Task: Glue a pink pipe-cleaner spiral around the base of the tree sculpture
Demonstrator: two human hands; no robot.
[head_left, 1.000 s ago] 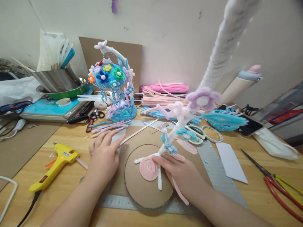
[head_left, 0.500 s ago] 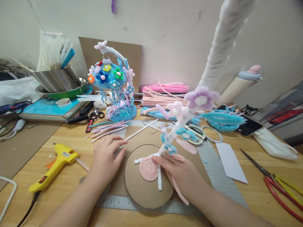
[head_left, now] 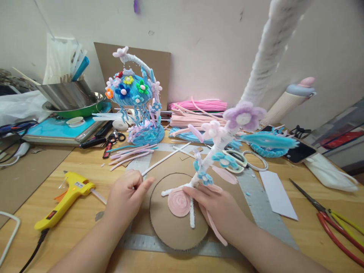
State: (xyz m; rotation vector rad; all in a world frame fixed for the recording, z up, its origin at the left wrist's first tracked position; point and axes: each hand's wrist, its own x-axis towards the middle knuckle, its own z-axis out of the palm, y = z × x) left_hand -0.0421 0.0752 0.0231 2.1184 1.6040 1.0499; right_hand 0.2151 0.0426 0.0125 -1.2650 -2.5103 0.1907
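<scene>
My right hand (head_left: 220, 203) grips the foot of a tall white stem (head_left: 212, 157) wrapped in pipe cleaner, standing tilted on a round cardboard disc (head_left: 173, 233). Purple, pink and blue fuzzy flowers (head_left: 224, 160) sit along the stem. Its white legs spread over the disc around a flat pink pipe-cleaner spiral (head_left: 179, 203). A pink strip (head_left: 216, 229) hangs below my right palm. Left of the disc, my left hand (head_left: 129, 193) is closed with fingers curled and thumb sticking out; I see nothing in it. The end of a loose white pipe cleaner (head_left: 166, 159) lies beside its knuckles.
A yellow glue gun (head_left: 66, 199) lies at left, red-and-yellow scissors (head_left: 327, 216) at right. Behind stands a finished blue flowered piece (head_left: 133, 94). Pipe-cleaner bundles (head_left: 196, 115), white-handled scissors (head_left: 236, 159) and a phone (head_left: 301, 151) lie at the back. A metal bowl (head_left: 66, 94) holds sticks.
The fingers of my left hand have curled in from stretched out, uncovering more of the white pipe cleaner. My right hand keeps its hold; the stem top leans very slightly right.
</scene>
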